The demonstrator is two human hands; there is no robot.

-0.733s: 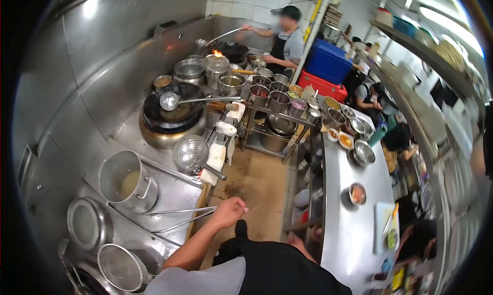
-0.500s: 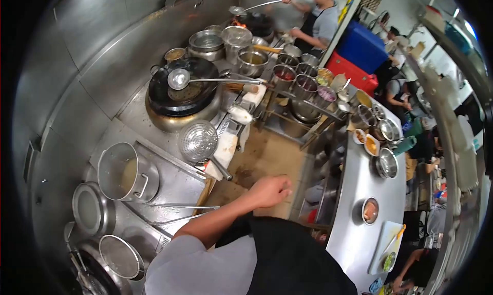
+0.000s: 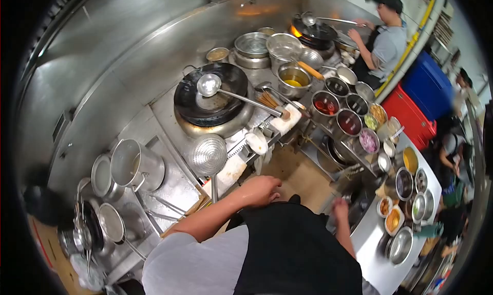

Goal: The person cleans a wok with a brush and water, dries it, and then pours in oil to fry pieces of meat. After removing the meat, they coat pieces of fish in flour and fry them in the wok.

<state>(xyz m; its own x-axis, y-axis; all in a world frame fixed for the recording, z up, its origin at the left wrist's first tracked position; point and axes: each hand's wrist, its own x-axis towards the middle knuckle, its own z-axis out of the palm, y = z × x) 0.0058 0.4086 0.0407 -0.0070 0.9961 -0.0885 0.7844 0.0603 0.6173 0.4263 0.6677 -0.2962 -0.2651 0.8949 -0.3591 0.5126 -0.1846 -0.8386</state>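
My left hand (image 3: 260,190) hangs in front of the black apron (image 3: 298,249), near the stove's front edge, its fingers curled; whether anything is inside cannot be made out. To the right, my right hand (image 3: 340,209) is raised beside the steel counter (image 3: 367,231), small and blurred. Ahead of my left hand lies a perforated skimmer (image 3: 209,155), its handle pointing toward me. Behind that sits a black wok (image 3: 182,97) with a ladle (image 3: 209,85) resting across it.
A large pot (image 3: 154,164) and a strainer (image 3: 111,222) stand at left. Ingredient containers (image 3: 349,122) fill a rack at right. Beyond it, a person (image 3: 389,45) works at a flaming wok (image 3: 321,32). Red cooler (image 3: 405,112) and steel bowl (image 3: 400,246) are at right.
The view has turned, so the stove sits further right and the counter lower. My right hand has come into view. My left hand stays in front of the apron, fingers still curled.
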